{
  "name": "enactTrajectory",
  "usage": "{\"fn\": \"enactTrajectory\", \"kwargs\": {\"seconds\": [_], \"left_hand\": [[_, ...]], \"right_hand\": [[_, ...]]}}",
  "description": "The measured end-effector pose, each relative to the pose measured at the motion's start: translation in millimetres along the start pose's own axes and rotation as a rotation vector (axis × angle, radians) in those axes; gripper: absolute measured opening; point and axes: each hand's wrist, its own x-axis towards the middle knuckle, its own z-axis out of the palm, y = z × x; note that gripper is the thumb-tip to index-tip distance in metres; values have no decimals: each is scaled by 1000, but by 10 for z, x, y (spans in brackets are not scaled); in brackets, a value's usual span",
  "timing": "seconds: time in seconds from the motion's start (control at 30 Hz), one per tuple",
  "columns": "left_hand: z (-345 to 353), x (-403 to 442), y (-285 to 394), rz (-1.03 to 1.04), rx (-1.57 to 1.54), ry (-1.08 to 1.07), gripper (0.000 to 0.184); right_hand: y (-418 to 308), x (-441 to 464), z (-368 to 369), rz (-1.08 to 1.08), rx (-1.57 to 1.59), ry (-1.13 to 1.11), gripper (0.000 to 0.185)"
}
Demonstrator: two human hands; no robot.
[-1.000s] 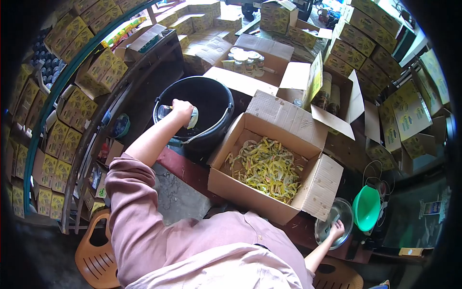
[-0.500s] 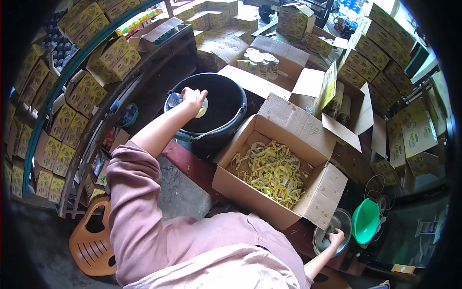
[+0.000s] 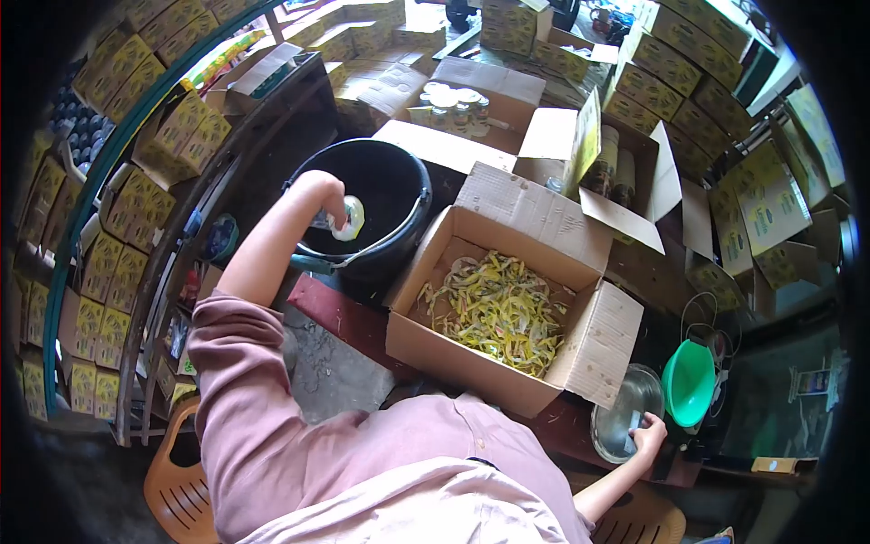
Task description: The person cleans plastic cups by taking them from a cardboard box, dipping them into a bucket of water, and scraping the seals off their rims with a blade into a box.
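Head view, from your left: yellow-printed cartons point(image 3: 95, 317) fill the shelves behind a teal post point(image 3: 71, 290), and an orange-brown chair point(image 3: 177, 476) stands by your elbow. Your left hand point(image 3: 328, 193) is wrapped around a clear jar point(image 3: 351, 221), held above the opening of a black bucket point(image 3: 381, 270), whose wire handle point(image 3: 390, 247) lies across the near side. Next comes an open carton point(image 3: 462, 361) holding a heap of yellow-green strips point(image 3: 498, 313); behind it, another box point(image 3: 512, 109) holds lidded jars point(image 3: 453, 104). Its neighbour's pale flap point(image 3: 625, 222) juts out over your work area. At your right, the open carton's side flap point(image 3: 598, 344) reaches toward a metal bowl point(image 3: 621, 408). Your right hand point(image 3: 648, 437) is at that bowl beside a pale strip point(image 3: 632, 433); I can't tell whether your fingers are closed on it. A green bowl point(image 3: 689, 390) sits just beyond.

The cartons on both sides carry yellow printing; the large script on the right-hand carton point(image 3: 770, 204) is too blurred for you to read.

Your left fingers hide much of the jar, the bucket's bottom is lost in shadow, and the far right fades into dark.
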Motion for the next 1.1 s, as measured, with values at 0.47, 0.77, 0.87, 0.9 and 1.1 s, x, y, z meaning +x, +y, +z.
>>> {"fn": "enactTrajectory", "kwargs": {"seconds": [0.47,0.77,0.87,0.9,1.1], "left_hand": [[69,68,-123,-23,44,136,49],[296,210,-90,51,67,251,47],[343,319,-152,84,67,300,49],[289,260,-138,79,54,253,50],[36,15,-257,84,-111,284,58]], "right_hand": [[251,258,559,169,311,-431,88],[130,325,452,259,311,-656,64],[-118,101,183,261,266,-605,82],[-20,147,192,250,271,-619,83],[24,110,-56,123,237,-380,83]]}}
